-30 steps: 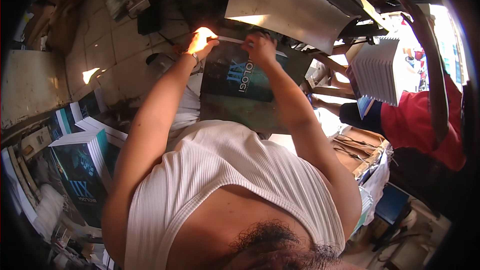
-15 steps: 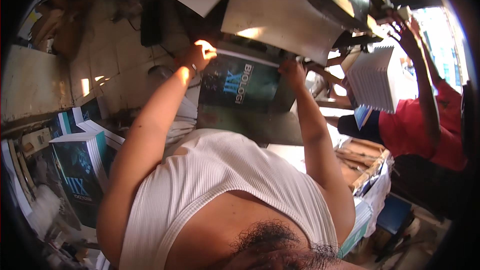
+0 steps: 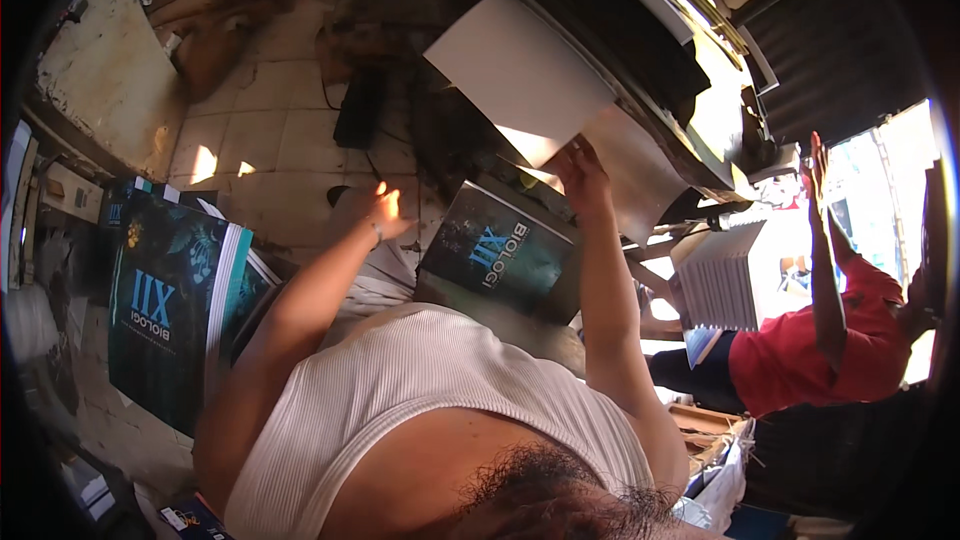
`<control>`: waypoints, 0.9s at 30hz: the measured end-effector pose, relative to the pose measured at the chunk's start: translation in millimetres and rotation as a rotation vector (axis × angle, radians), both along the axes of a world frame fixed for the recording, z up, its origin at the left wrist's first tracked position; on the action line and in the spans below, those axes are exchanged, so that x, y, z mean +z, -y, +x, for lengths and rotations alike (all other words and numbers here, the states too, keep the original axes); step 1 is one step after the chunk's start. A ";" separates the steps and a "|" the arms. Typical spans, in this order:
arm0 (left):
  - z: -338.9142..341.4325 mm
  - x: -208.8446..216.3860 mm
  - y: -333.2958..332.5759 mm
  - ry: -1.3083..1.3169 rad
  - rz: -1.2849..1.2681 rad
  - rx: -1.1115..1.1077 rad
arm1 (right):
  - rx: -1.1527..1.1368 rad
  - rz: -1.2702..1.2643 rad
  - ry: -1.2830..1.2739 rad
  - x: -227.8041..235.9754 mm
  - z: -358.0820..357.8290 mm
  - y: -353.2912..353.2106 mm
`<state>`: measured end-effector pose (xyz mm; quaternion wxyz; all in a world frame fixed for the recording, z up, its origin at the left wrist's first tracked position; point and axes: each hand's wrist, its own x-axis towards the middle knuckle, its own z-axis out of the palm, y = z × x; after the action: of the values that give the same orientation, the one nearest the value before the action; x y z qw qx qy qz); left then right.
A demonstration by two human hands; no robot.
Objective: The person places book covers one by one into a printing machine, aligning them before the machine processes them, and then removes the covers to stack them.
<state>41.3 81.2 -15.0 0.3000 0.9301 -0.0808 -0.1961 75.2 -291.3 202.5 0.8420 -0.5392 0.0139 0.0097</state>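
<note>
The dark teal paperback (image 3: 497,248) lies before you, apparently supported from below, so your left hand (image 3: 388,212) hangs loosely open, empty. Your right hand (image 3: 582,180) meets the pale sheet (image 3: 520,75) (pinching or merely touching, I can't tell).

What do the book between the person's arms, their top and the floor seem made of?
Book: probably smooth card cover, from its printed artwork. Top: matte knit, from its fine ribs; fibre unclear. Floor: likely dull ceramic tile, from the gridded joints.

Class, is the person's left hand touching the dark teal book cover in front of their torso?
No, a gap shows between the left hand and the dark teal book cover.
</note>
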 end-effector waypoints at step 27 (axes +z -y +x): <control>-57.1 86.5 -15.9 0.038 0.355 -0.024 | -0.093 0.575 0.319 65.7 93.7 50.4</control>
<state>-15.8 97.1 71.5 0.1273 0.9709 -0.0615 -0.1934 168.9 -341.7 268.2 0.9508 -0.2730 -0.0968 -0.1094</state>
